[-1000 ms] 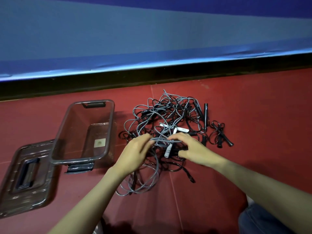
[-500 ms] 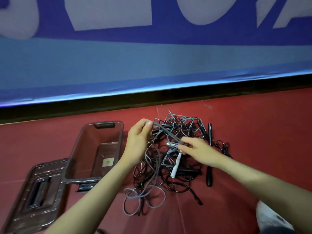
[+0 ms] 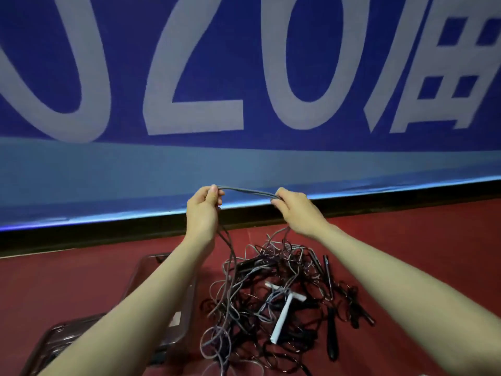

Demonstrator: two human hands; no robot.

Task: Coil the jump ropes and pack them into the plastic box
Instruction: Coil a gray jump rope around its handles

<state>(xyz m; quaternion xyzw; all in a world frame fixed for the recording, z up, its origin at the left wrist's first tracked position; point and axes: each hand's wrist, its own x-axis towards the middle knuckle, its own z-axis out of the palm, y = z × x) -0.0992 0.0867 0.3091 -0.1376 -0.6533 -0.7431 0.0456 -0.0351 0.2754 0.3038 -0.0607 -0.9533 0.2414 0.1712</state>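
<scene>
Far left, low on my feed: the box lid (image 3: 58, 339) lies flat on the red floor (image 3: 406, 240), partly cut off by the left forearm. Just beside it to the right stands the clear plastic box (image 3: 187, 302), open side up, most of it hidden behind that forearm; I see no rope in the part that shows. The left hand (image 3: 203, 210) is raised in front of the blue banner (image 3: 244, 77), fingers curled, thumb and fingertips pinching a doubled length of grey jump rope (image 3: 246, 191). That length spans, slightly sagging, to the right hand (image 3: 296, 210), which also grips it with curled fingers. From the left hand grey strands drop straight down into the pile of jump ropes (image 3: 260, 302), a tangle of grey and black cord on the floor just right of the box, between the two forearms. More grey strands drop from under the right hand to the pile. In the tangle I note two white handles (image 3: 283, 316) crossing in a T. At the pile's right edge lie black handles (image 3: 332, 329), one long one pointing toward me.
</scene>
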